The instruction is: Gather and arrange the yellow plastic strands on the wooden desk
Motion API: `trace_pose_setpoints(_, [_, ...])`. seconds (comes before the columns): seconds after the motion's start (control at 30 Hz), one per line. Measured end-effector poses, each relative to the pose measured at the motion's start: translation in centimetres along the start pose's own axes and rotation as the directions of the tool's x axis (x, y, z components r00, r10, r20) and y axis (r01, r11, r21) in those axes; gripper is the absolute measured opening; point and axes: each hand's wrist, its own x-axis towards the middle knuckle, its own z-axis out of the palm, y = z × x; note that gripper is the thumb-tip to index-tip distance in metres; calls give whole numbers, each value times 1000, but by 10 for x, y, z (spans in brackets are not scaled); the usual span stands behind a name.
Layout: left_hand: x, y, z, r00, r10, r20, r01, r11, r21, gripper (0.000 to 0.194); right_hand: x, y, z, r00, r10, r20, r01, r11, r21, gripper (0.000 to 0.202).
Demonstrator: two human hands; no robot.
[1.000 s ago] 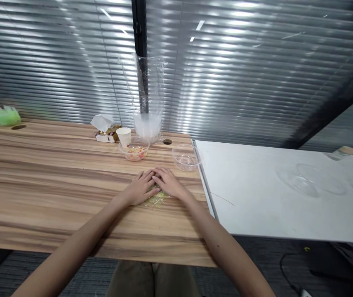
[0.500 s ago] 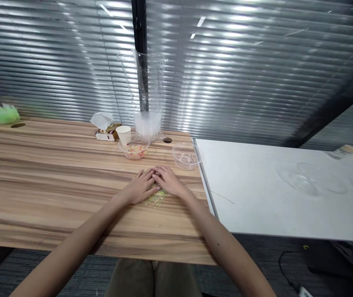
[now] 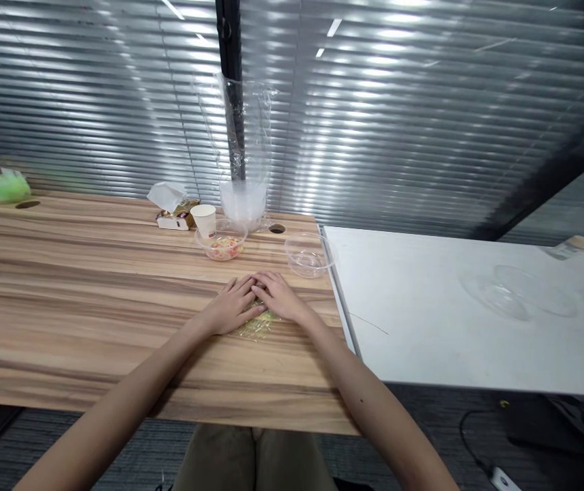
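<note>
A small heap of shiny yellow-green bits (image 3: 257, 327), too fine to name, lies on the wooden table. My left hand (image 3: 231, 305) rests over its left side, palm down with fingers stretched out. From the right, my right hand (image 3: 278, 296) lies across the heap, its fingers extended and meeting the left fingertips. Part of the heap is hidden under both hands. Just beyond them are a clear plastic bowl (image 3: 311, 264) on the right and another clear bowl (image 3: 222, 249) on the left holding small red, orange and yellow pieces.
A paper cup (image 3: 204, 221) stands by the filled bowl, with a tissue box (image 3: 175, 217) to its left. Behind is a stack of clear bowls (image 3: 243, 203) in a plastic bag. A white table (image 3: 415, 300) adjoins on the right, bearing clear lids (image 3: 535, 290).
The view has tilted very slightly, so everything sits a little higher in it. Both hands keep the same place on the heap.
</note>
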Motion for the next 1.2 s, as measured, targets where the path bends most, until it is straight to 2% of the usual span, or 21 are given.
trace_pose_setpoints(0.2, [0,3,-4,999,6,38,-7,1000,21,62,-2,-6,-5,1000,-2,-1,2,1000,20,30])
trace_pose_setpoints(0.33, [-1,2,-3,1000,9,22,-10,999,30,61,-2,-8,-7,1000,2,7,-2,1000,21,30])
trace_pose_setpoints(1.2, [0,2,-6,999,9,40,-9,1000,4,60,0,-4,-6,999,12,32,-11,1000,-15,33])
